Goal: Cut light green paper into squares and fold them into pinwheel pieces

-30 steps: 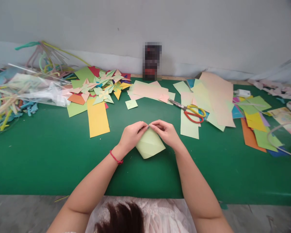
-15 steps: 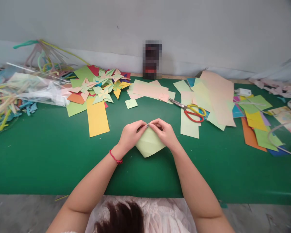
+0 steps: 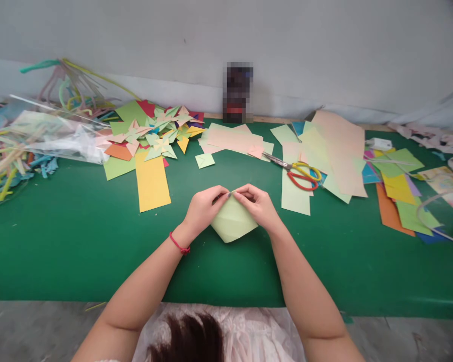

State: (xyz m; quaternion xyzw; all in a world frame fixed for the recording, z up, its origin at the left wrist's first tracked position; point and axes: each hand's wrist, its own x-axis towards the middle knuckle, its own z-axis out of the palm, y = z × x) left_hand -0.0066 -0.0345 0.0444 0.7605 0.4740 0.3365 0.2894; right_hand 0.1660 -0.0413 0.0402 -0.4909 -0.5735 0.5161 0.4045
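A light green sheet of paper (image 3: pixel 232 221) with creases across it is held between my two hands, one corner pointing toward me. My left hand (image 3: pixel 207 206) pinches its far corner from the left, fingers closed. From the right, my right hand (image 3: pixel 255 203) pinches the same corner, its fingertips almost meeting the left ones. The fingers cover the far corner and part of both sides. Beyond the hands lies a small folded green paper square (image 3: pixel 205 160).
Scissors (image 3: pixel 296 170) with red and yellow handles lie across paper strips at right. A yellow sheet (image 3: pixel 153 183) and a heap of folded paper pieces (image 3: pixel 162 146) are at left. A blurred dark upright object (image 3: pixel 237 93) leans by the wall. Coloured sheets (image 3: pixel 400 186) lie far right.
Both hands keep their pinch on the green paper, almost still. The view has shifted very slightly; nothing else has visibly moved.
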